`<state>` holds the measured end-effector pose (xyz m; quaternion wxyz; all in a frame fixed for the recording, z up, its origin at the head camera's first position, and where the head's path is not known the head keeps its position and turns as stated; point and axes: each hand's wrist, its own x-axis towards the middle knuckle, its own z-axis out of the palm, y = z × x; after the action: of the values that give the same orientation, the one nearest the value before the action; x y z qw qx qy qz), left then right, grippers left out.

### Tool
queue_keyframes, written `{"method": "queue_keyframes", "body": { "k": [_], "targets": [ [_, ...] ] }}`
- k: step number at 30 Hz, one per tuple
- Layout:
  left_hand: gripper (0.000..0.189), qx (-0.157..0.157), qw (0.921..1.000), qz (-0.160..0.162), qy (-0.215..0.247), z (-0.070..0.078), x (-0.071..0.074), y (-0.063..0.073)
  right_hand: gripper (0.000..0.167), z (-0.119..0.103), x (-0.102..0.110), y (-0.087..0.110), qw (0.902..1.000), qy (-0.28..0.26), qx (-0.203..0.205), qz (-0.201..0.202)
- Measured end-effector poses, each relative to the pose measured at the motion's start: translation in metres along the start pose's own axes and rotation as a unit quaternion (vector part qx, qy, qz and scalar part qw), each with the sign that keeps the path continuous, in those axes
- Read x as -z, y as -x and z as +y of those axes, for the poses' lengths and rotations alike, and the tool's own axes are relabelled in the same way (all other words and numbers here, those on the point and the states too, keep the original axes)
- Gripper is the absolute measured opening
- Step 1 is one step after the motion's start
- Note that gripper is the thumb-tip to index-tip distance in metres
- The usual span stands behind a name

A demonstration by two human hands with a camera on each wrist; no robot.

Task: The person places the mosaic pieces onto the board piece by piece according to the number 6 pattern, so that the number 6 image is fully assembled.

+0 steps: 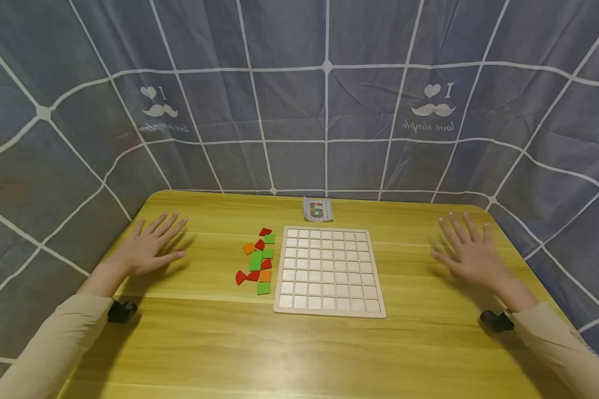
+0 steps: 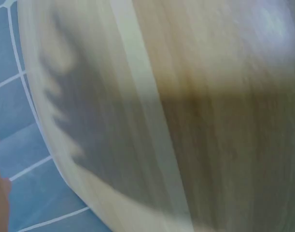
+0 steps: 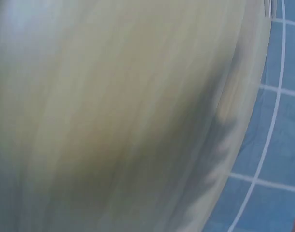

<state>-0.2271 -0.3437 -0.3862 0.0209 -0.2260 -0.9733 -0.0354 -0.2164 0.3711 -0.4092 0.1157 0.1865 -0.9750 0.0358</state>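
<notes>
Gridded board (image 1: 329, 272) laid on desk (image 1: 219, 349); coloured tiles (image 1: 255, 261) scattered at its 9 o'clock. Left grip (image 1: 151, 249) spread wide, farther out at 9 o'clock; right grip (image 1: 473, 256) likewise at 3 o'clock.

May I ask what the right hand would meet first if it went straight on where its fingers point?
Probably the patterned curtain beyond the table; nothing visible stands between it and the right hand, though depth is hard to judge.

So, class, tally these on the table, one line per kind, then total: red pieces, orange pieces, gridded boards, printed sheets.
Red pieces: 5
Orange pieces: 2
Gridded board: 1
Printed sheet: 1
Total: 9
</notes>
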Motion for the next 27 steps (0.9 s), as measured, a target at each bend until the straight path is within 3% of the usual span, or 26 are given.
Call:
{"method": "queue_keyframes", "body": {
  "k": [6,11,19,27],
  "targets": [
    [0.073,-0.002,0.9998,0.008,0.018,0.002,-0.003,-0.005,0.084,-0.018,-0.002,-0.004,0.9997,-0.012,0.017,0.012],
    [0.065,0.003,0.9988,0.024,0.043,0.008,-0.008,-0.011,0.074,-0.038,-0.005,-0.007,0.9991,-0.026,0.032,0.009],
    [0.050,-0.002,0.9945,0.050,0.092,0.028,-0.010,-0.019,0.072,-0.069,-0.008,-0.012,0.9956,-0.080,0.042,-0.024],
    [0.046,0.005,0.9868,0.034,0.158,0.046,-0.008,-0.034,0.082,-0.091,-0.014,-0.016,0.9900,-0.094,0.075,-0.074]
  ]
}}
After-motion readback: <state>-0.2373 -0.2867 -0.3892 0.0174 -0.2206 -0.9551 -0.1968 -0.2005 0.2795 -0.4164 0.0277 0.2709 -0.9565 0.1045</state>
